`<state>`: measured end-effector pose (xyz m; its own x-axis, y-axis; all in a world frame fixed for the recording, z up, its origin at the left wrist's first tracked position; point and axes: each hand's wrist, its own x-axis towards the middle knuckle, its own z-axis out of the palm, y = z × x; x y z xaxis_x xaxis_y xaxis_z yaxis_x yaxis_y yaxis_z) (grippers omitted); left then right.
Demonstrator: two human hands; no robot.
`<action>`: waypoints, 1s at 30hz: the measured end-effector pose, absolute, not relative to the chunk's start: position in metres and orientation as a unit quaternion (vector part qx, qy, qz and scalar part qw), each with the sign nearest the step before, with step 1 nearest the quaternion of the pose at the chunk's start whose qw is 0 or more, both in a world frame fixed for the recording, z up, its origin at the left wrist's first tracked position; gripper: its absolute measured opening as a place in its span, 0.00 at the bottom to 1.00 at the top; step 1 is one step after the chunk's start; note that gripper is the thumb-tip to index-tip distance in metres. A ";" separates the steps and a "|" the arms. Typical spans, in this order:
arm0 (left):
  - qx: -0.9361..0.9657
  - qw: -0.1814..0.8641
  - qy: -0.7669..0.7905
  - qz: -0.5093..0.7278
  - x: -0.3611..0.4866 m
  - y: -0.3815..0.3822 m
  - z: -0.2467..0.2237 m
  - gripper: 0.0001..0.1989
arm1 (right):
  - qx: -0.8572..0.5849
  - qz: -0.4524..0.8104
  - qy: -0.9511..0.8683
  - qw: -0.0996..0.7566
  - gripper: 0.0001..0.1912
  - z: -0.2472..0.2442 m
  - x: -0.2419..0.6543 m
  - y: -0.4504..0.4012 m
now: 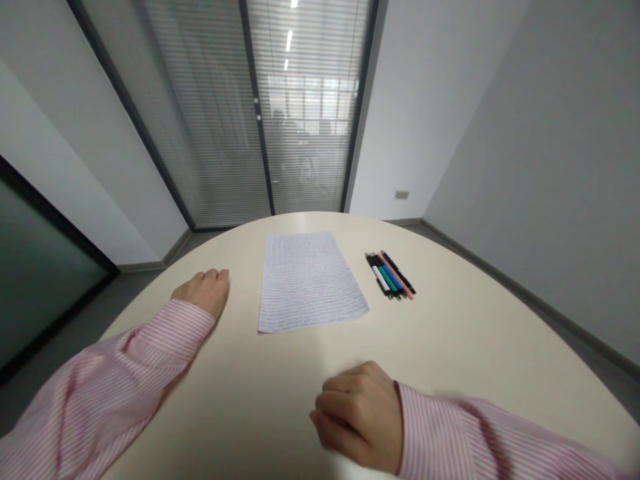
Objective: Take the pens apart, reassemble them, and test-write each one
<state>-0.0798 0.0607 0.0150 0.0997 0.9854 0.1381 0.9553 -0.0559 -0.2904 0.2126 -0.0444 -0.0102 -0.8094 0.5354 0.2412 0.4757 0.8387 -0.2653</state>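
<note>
A sheet of paper [310,283] covered with lines of handwriting lies flat on the cream table. Left of it, my left hand [206,292] rests on the tabletop, its fingers curled in a loose fist, with nothing visible in it. Below the sheet's right part, nearer to me, my right hand [361,415] is closed in a fist, also with nothing visible in it. Several pens [391,275] with black, white, green, blue and pink parts lie side by side to the right of the paper. Neither hand touches the paper or the pens.
The round table [475,320] has its far edge just beyond the paper. Behind it stands a glass partition with blinds [215,120]. Grey-white walls rise on both sides, and a small socket plate [401,195] is on the wall beyond the table.
</note>
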 end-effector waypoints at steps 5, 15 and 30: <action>-0.716 0.136 -0.683 0.049 -0.076 0.063 0.011 0.15 | -0.271 0.099 -0.945 0.157 0.15 -0.009 0.213 -0.045; -0.715 0.072 -0.696 -0.022 -0.069 0.054 0.023 0.21 | -0.272 0.114 -0.939 0.176 0.15 -0.014 0.212 -0.045; -0.470 -0.489 -0.419 -0.604 0.002 0.000 0.023 0.11 | -0.347 0.616 -0.504 0.496 0.19 0.005 0.210 -0.021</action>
